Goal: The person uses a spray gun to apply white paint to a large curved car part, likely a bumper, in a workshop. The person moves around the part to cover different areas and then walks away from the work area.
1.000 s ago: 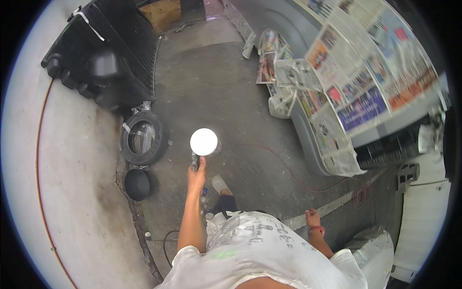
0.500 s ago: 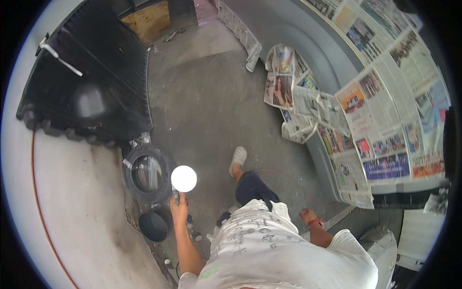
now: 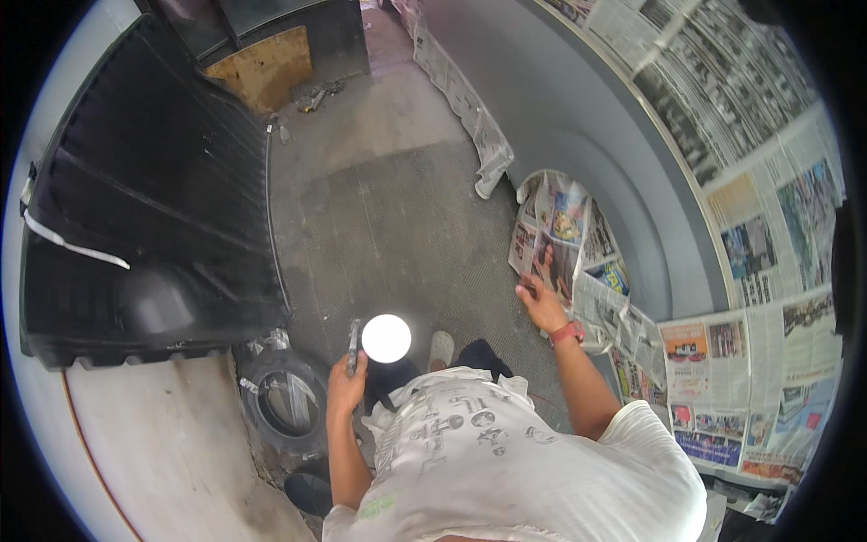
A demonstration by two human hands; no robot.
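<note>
A person holds a bright lamp in one hand and presses newspaper on a grey car with the other.

The left hand (image 3: 345, 379) is closed around the dark handle of a work lamp (image 3: 379, 339); the round white glow sits just right of that grip, so bright its face cannot be seen; the lamp looks small and hard, likely light, best held by the handle, and the glass could break if dropped; the right hand (image 3: 542, 305) lies flat and open on a newspaper sheet (image 3: 551, 237) over the wheel arch, holding nothing; the paper is thin, soft and easy to tear, so take it by an edge; a black tyre (image 3: 284, 406) lies just left of the lamp grip; the shirt hides the legs; the fingers are too small to see well.
</note>
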